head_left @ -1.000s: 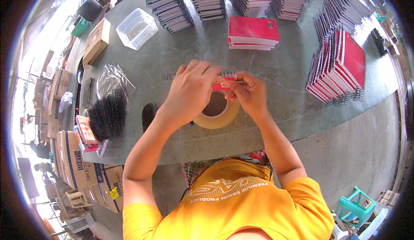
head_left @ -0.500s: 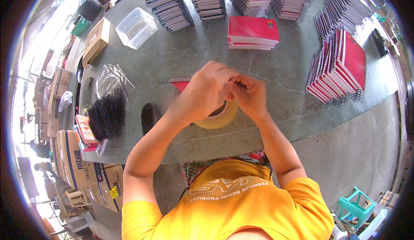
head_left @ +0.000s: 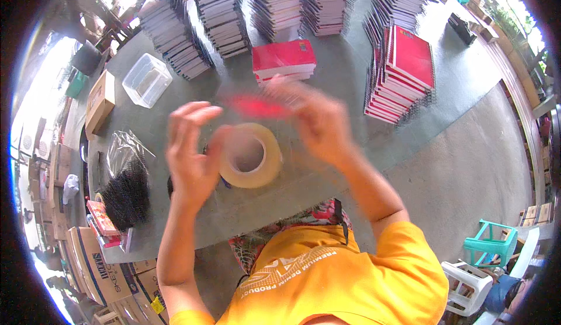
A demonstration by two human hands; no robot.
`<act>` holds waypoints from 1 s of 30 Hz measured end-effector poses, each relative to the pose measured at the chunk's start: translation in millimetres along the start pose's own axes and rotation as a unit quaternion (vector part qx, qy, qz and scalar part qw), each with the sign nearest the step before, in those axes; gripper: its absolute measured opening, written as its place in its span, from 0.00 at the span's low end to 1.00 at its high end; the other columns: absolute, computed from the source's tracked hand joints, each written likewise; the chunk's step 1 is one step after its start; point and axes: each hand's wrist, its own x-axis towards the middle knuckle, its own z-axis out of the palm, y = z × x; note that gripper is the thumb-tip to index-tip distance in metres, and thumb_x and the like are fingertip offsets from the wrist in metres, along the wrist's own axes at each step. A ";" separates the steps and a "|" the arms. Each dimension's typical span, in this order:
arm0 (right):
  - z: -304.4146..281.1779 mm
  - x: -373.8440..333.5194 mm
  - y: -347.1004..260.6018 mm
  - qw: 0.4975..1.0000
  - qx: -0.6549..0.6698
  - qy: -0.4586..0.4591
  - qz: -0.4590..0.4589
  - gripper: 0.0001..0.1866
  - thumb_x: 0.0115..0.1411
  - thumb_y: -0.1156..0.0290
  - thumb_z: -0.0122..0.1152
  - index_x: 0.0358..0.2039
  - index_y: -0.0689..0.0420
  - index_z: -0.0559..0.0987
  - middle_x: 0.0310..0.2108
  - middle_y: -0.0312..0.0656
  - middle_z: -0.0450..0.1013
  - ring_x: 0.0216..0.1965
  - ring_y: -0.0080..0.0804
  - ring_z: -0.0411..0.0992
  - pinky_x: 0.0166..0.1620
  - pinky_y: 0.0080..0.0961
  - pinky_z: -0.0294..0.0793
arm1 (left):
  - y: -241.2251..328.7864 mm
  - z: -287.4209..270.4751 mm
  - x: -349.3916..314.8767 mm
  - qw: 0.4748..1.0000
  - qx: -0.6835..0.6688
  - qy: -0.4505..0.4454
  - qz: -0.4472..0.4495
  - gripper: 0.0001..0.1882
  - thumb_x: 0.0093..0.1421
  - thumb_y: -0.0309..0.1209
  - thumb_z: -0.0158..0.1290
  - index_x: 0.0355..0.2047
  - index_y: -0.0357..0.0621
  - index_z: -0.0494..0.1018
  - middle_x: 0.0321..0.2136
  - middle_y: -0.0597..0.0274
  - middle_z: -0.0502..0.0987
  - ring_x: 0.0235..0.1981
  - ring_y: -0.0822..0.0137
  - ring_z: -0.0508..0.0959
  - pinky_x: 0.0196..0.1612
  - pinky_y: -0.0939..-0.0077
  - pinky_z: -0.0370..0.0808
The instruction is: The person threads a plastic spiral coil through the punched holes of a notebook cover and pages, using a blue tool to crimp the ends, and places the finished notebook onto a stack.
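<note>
Over the table, my left hand [head_left: 194, 150] is raised with its fingers apart and nothing in it. My right hand [head_left: 323, 123] is closed on the edge of a red notebook [head_left: 258, 106], which is smeared by motion. Below and between my hands lies a big roll of clear yellowish tape [head_left: 272, 164]. Just beyond the moving notebook sits a short pile of red-covered books [head_left: 283, 56]. To the right stands a stack of red spiral-bound notebooks [head_left: 412, 59].
Tall stacks of spiral notebooks [head_left: 219, 18] line the far side. At the left are a clear plastic box [head_left: 147, 80], a cardboard box [head_left: 100, 103], and black binding coils [head_left: 125, 193] beside a plastic bag. Stools [head_left: 491, 243] stand on the floor at right.
My hands were together above the tape roll and have moved apart. The red notebook, formerly half hidden under my left arm, is now lifted in my right hand. The whole view has turned.
</note>
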 end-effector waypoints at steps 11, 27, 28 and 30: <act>-142.0 2.3 17.9 0.833 -0.548 -0.037 0.064 0.18 0.60 0.63 0.49 0.50 0.51 0.73 0.51 0.42 0.69 0.54 0.39 0.65 0.57 0.35 0.61 | -13.4 -4.9 -48.3 0.984 -0.054 -0.112 -0.124 0.07 0.50 0.23 0.57 0.31 0.39 0.73 0.35 0.53 0.74 0.38 0.55 0.74 0.41 0.69 0.70; -24.9 66.8 47.5 0.964 -0.243 -0.102 0.029 0.18 0.52 0.62 0.60 0.41 0.57 0.76 0.48 0.46 0.70 0.53 0.41 0.65 0.56 0.37 0.62 | -40.9 -46.5 -123.1 0.916 0.009 -0.233 -0.326 0.07 0.53 0.27 0.56 0.30 0.37 0.73 0.30 0.53 0.74 0.31 0.57 0.75 0.33 0.69 0.71; -3.6 72.7 73.0 0.950 -0.294 -0.106 -0.011 0.19 0.55 0.60 0.58 0.44 0.58 0.74 0.50 0.45 0.69 0.54 0.42 0.64 0.56 0.39 0.61 | -39.5 -43.9 -125.1 0.908 0.019 -0.258 -0.330 0.08 0.53 0.30 0.56 0.30 0.37 0.73 0.29 0.53 0.74 0.30 0.58 0.75 0.33 0.68 0.71; 33.9 57.9 117.7 0.921 -0.366 -0.131 -0.027 0.22 0.57 0.59 0.56 0.48 0.58 0.72 0.53 0.45 0.66 0.55 0.43 0.63 0.57 0.40 0.60 | -35.3 -33.1 -131.0 0.920 0.115 -0.234 -0.291 0.12 0.54 0.34 0.56 0.32 0.37 0.74 0.29 0.54 0.74 0.31 0.57 0.75 0.32 0.67 0.71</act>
